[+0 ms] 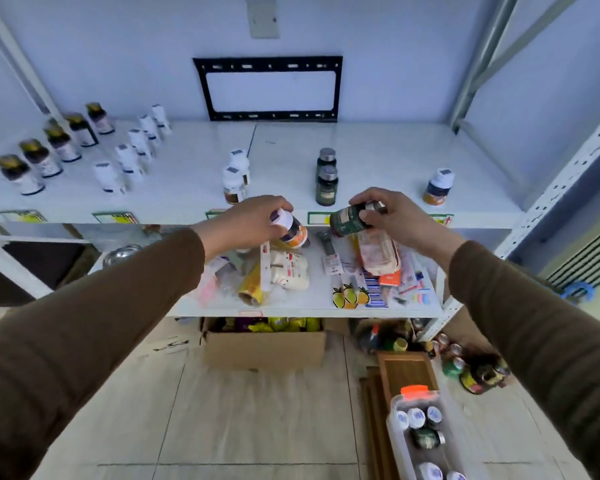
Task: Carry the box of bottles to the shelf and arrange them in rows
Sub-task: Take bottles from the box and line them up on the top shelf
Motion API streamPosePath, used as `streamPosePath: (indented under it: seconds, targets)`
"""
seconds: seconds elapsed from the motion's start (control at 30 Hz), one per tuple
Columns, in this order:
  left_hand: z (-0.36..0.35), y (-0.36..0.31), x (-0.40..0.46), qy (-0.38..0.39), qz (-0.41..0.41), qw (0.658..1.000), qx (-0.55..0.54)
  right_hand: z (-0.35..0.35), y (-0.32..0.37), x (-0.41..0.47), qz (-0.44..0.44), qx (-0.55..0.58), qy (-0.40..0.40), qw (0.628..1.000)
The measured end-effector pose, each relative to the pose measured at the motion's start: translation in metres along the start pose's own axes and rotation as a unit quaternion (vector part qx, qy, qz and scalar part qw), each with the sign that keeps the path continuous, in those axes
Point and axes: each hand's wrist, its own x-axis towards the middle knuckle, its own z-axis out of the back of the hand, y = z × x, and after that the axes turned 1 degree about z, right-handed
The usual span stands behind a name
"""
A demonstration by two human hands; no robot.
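My left hand [246,220] grips a white-capped bottle with an orange label [291,230] just in front of the white shelf's [378,157] front edge. My right hand [392,216] grips a dark green bottle [349,220], tilted on its side. On the shelf stand a row of dark bottles [49,150] and a row of white bottles [136,147] at the left, two white bottles [235,176] in the middle, two dark green bottles [327,178] and one orange-label bottle [438,187] at the right. The clear box [395,431] with several bottles sits on the floor at lower right.
A lower shelf [291,303] holds packets, cards and a wrapped roll. A cardboard box [264,344] of snacks, loose cans and a dark bottle [482,375] are on the floor. A wooden tray [406,372] lies by the clear box. A metal upright [561,181] stands at right.
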Motion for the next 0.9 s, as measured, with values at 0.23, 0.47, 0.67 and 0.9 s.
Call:
streamPosePath:
  seconds: [0.23, 0.47, 0.67, 0.9]
  targets:
    - [0.068, 0.045, 0.045, -0.059, -0.003, 0.997, -0.039, -0.002, 0.043, 0.081, 0.004, -0.053, -0.048, 0.997]
    - [0.101, 0.063, 0.113, -0.057, -0.014, 0.995, -0.075, 0.014, 0.041, 0.163, 0.030, -0.085, -0.036, 0.995]
    - [0.116, 0.073, 0.186, -0.067, -0.022, 0.996, -0.060, 0.042, 0.016, 0.245, 0.048, -0.113, -0.044, 0.991]
    - [0.114, 0.089, 0.251, -0.055, -0.014, 0.996, -0.064, 0.046, -0.023, 0.316, 0.033, -0.243, 0.050, 0.968]
